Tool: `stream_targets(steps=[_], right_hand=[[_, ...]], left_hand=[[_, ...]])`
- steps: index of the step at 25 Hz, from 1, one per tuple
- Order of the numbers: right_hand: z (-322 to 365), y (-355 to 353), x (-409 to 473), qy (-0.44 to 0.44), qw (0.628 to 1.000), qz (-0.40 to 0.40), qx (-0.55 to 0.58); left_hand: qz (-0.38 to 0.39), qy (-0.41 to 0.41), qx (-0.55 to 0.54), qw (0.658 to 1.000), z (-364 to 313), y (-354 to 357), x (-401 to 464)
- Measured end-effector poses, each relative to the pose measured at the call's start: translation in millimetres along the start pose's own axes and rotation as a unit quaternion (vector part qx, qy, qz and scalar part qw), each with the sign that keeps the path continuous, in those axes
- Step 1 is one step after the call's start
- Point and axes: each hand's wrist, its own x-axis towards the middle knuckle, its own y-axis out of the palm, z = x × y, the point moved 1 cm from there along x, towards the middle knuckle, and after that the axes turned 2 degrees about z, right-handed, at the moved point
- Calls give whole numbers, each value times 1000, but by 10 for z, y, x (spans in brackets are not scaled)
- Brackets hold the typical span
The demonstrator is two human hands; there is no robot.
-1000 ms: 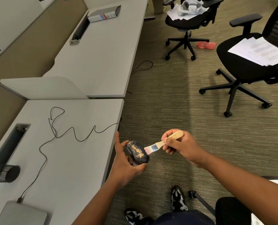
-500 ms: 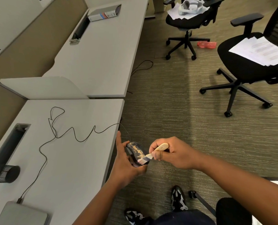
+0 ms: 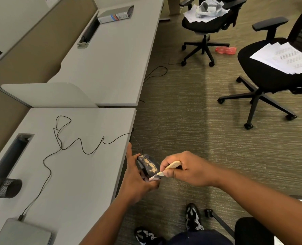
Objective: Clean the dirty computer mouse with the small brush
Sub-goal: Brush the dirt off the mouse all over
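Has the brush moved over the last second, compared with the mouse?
Yes. The brush, gripped in the right hand, has come in toward the mouse held by the left hand; its bristles now touch the mouse's near end beside the desk edge.

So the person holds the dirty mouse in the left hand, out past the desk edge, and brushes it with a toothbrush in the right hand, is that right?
Nearly. The tool is not a toothbrush: the head view shows a small wooden-handled brush in the right hand. The rest stands: the left hand holds the dirty mouse past the desk edge.

Grey desk (image 3: 79, 174) with cable (image 3: 76, 142), laptop (image 3: 23, 232)
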Motion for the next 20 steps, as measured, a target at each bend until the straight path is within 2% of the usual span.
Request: stream_targets(steps=[5, 11, 15, 18, 20], right_hand=[[15, -55, -38, 9, 998, 26, -56], [11, -113, -65, 23, 999, 18, -36], [-66, -158, -98, 31, 995, 17, -93], [-130, -189, -146, 25, 994, -44, -94], [-150, -176, -158, 29, 993, -108, 19]], left_hand=[[12, 6, 10, 1000, -7, 74, -7], [19, 18, 1, 1000, -20, 93, 0], [26, 22, -5, 999, -3, 62, -27], [25, 29, -4, 999, -19, 45, -45], [30, 27, -10, 999, -27, 43, -59]])
